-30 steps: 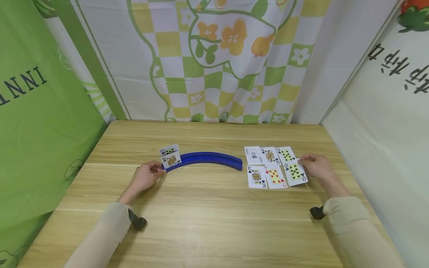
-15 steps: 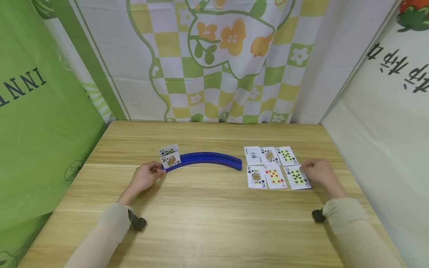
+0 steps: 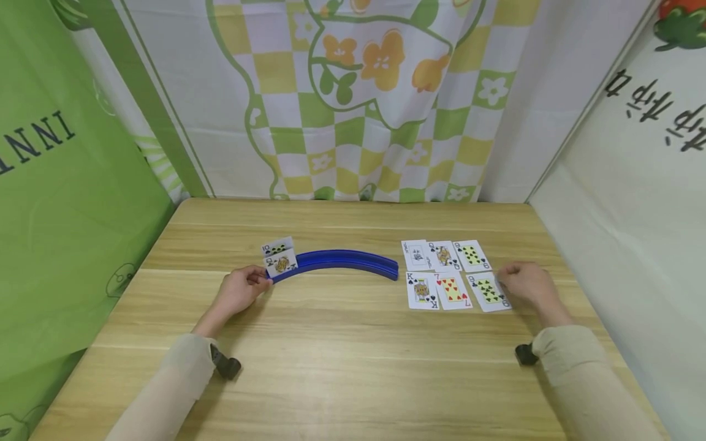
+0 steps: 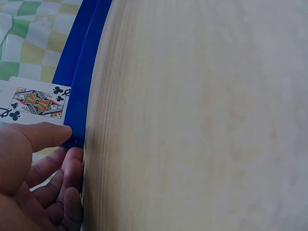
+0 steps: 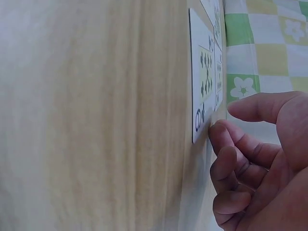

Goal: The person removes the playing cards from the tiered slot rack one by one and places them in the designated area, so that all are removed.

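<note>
A curved blue card holder [image 3: 347,260] stands left of centre on the table, and my left hand [image 3: 244,289] pinches its left end between thumb and fingers. A queen of clubs [image 4: 36,101] stands in the holder beside that hand, with a black ten [image 3: 278,247] behind it. My right hand [image 3: 528,285] is at the right edge of the nine of clubs [image 3: 488,291], which lies face up. In the right wrist view, thumb and forefinger are apart with nothing between them, the other fingers loosely bent. Whether a fingertip touches the card's edge is unclear.
Left of the nine lie a seven of hearts [image 3: 454,291] and a king of spades [image 3: 422,291]. Behind them are a joker [image 3: 416,255], a black queen [image 3: 444,256] and another black nine [image 3: 471,256]. A patterned curtain [image 3: 375,153] hangs behind the wooden table [image 3: 331,361].
The nine of clubs, earlier raised at one edge in my right hand and overlapping its neighbours, now lies flat slightly to the right. The right hand has let go and shifted right. My left hand is still.
</note>
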